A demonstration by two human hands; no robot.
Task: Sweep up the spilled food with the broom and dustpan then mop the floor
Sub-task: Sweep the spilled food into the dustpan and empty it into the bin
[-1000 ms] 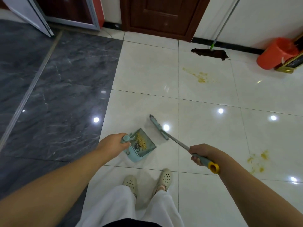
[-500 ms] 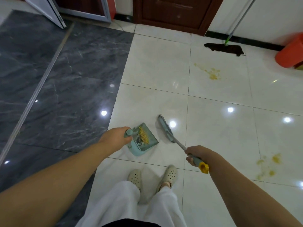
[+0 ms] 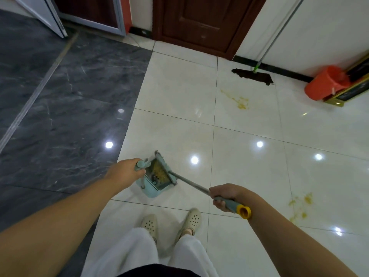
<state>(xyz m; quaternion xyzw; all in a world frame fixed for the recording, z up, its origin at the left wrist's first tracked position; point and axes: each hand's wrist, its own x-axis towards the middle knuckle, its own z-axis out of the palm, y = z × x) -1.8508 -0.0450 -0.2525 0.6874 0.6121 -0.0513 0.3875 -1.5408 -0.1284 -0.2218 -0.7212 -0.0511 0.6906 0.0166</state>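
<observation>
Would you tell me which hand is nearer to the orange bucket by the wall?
Right. The right hand, gripping the broom handle, is on the orange bucket's side; the left hand grips the dustpan farther left.

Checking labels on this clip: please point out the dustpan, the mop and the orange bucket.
dustpan [image 3: 150, 191]: head view, on its light blue rear wall below the comb teeth.
mop [image 3: 257, 76]: head view, on the dark cloth head lying on the tile.
orange bucket [image 3: 323, 84]: head view, on its outer side wall.

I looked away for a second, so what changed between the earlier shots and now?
The broom head swung left, from the floor beside the dustpan to its mouth. The left hand still grips the dustpan, the right hand the broom. Mop and stains unchanged.
</observation>
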